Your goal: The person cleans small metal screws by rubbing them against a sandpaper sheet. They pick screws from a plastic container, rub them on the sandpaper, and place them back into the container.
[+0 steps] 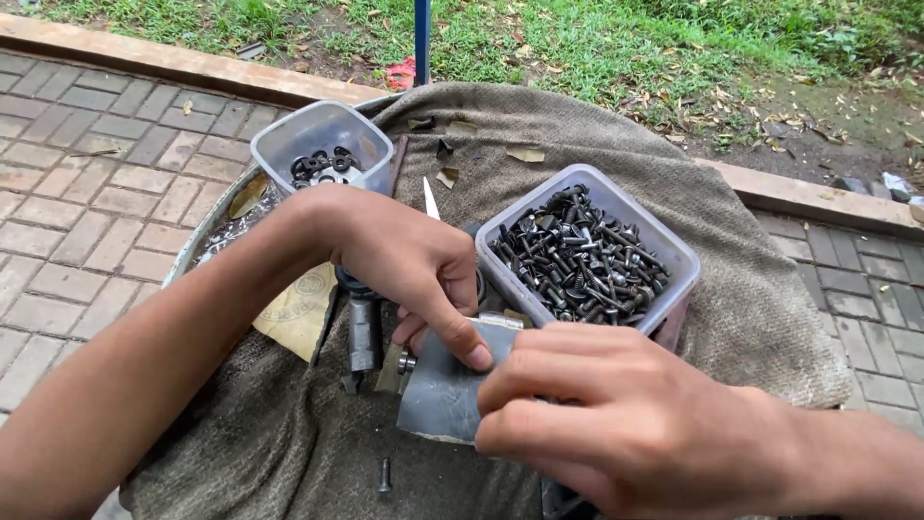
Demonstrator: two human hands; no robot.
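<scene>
My left hand (409,270) and my right hand (616,414) both grip a grey sheet of rubber-like material (445,390) over a brown cloth (539,125) draped on a round table. The left thumb presses on the sheet's top edge. The right fingers curl over its right side and hide that part. A small dark screw (407,362) sits by the sheet's left edge, under my left hand. Just behind the hands stands a clear plastic tub (674,252) full of dark screws (577,260).
A second clear tub (289,135) at the back left holds black washers (322,166). A dark metal tool (362,332), a loose screw (385,474) and a white blade tip (429,199) lie on the cloth. A blue pole (422,39), grass and brick paving surround the table.
</scene>
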